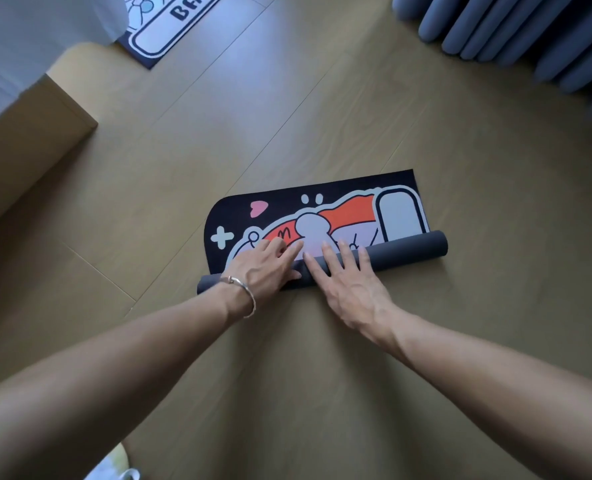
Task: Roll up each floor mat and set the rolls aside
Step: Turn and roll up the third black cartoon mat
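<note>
A dark floor mat with a cartoon print in white, orange and pink lies on the wooden floor, partly rolled. Its near part forms a grey roll that runs from lower left to upper right. My left hand, a silver bangle on its wrist, rests on the roll with its fingers reaching onto the flat printed part. My right hand presses on the roll with straight, spread fingers. A second mat, white with a dark border and letters, lies flat at the top left.
A wooden bed frame with white bedding stands at the left. Blue-grey curtains hang down to the floor at the top right. A light shoe shows at the bottom edge. Bare wooden floor surrounds the mat.
</note>
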Motion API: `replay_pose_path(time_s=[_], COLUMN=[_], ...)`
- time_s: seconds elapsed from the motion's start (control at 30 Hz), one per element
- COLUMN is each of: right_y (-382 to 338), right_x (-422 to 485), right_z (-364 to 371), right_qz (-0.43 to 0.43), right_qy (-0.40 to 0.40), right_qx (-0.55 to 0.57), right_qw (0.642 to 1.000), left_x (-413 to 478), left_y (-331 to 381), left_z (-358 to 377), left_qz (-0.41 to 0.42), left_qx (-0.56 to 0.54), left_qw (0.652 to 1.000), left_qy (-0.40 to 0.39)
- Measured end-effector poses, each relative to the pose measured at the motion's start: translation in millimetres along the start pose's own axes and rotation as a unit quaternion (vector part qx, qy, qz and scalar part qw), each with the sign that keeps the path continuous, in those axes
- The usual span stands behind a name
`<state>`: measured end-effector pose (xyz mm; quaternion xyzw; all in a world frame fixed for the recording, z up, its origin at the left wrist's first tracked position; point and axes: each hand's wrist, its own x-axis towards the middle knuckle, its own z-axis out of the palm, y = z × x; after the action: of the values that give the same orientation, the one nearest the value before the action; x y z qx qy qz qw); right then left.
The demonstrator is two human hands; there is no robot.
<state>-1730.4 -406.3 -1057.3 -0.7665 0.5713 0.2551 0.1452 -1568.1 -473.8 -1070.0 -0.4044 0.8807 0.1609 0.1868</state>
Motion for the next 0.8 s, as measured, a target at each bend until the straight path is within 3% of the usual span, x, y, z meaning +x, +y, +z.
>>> replay_pose_path(time_s=[0.13,0.33,0.5,0.7,0.8], right_y=[5.1,9.6,7.7,1.9,8.6], right_x=[15.4,27.7,19.9,11.6,24.0], right_z=[-5.6,-14.1,-10.5,-0.7,-9.4], right_qz=[0.006,0.013,0.033,0.04,0.035], right_qy=[-0.011,-0.014,0.034,0.016,0.016], right_qx=[0.002,0.023,0.035,0.037,0.043], right_qw=[1.0,1.0,0.998,0.998,0.998], left_x=[-22.1,-23.8,3.1,29.6,34.4], left_y=[18.2,28.7,5.5,-8.7,-11.4], left_z=[24.6,39.7,8.6,-6.7,-10.4], left_qz=[0.024,-0.016,-0.023,-0.055,-0.082], left_qx=[0.044,0.049,0.053,0.016,0.011], left_qw=[0.989,0.994,0.998,0.998,0.997], left_qy=[0.141,0.092,-0.018,-0.037,0.001])
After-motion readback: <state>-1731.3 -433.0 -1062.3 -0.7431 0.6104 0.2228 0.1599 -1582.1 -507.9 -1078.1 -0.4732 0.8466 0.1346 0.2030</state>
